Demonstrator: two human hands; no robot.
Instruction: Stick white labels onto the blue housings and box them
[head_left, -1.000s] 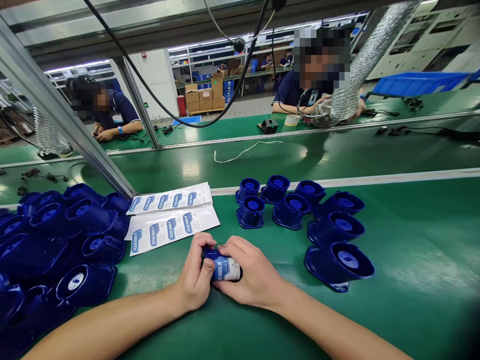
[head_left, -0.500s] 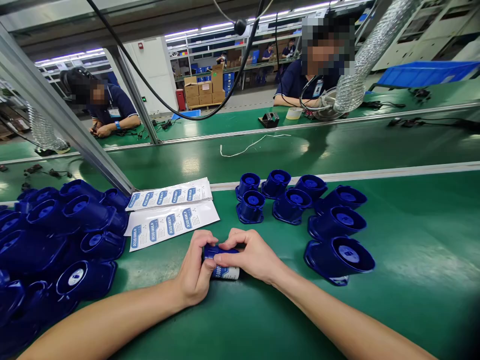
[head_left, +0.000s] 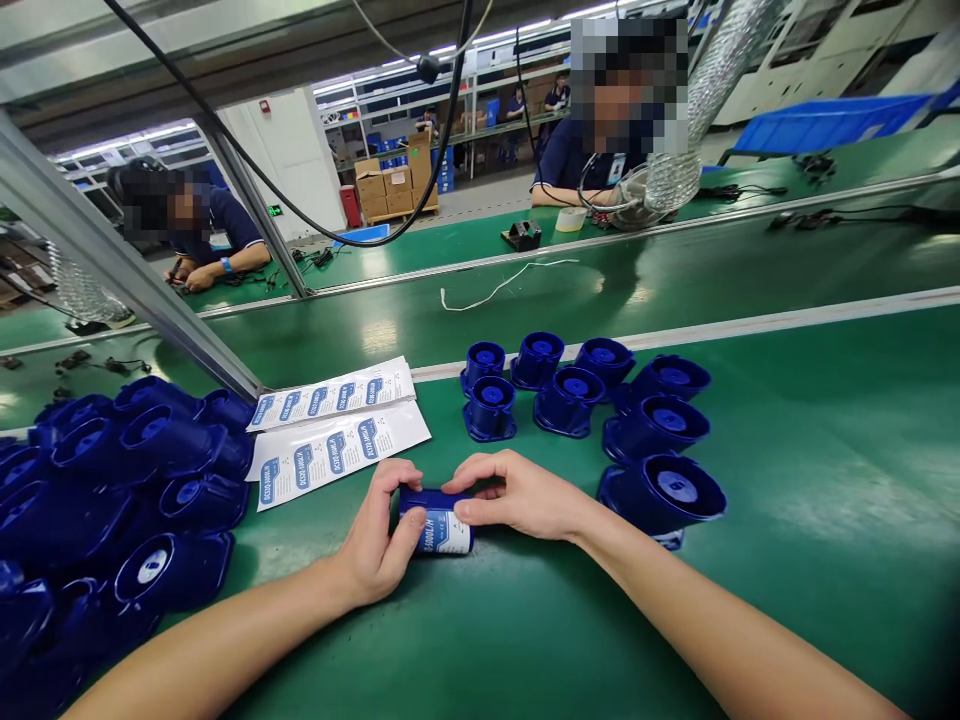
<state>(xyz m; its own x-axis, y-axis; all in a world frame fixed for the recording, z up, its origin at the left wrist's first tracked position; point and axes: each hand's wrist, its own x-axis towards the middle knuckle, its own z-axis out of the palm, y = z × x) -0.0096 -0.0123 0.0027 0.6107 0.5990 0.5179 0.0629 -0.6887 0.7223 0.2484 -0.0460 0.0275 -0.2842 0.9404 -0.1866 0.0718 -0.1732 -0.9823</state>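
A blue plastic housing [head_left: 420,500] lies on its side on the green bench, with a white-and-blue label [head_left: 448,533] on its near face. My left hand [head_left: 379,545] is closed round its left end, thumb against the label's left part. With thumb and fingertips, my right hand [head_left: 525,497] grips the right end, the thumb over the label's upper right edge. To the left of the hands lie sheets of the same labels [head_left: 341,455]. Several similar blue housings [head_left: 564,400] stand upright beyond my right hand, the nearest one [head_left: 667,490] beside my right wrist.
A heap of blue housings [head_left: 172,440] fills the bench's left side. Behind the label sheets, a slanted metal post [head_left: 150,270] meets the bench. A white strip [head_left: 750,320] runs along the far edge. Across it, a co-worker [head_left: 592,160] sits near a silver duct [head_left: 675,180].
My right thumb and fingers have shifted toward the housing's right end, and more of the label shows. The left hand keeps its hold. The whole view has shifted slightly.
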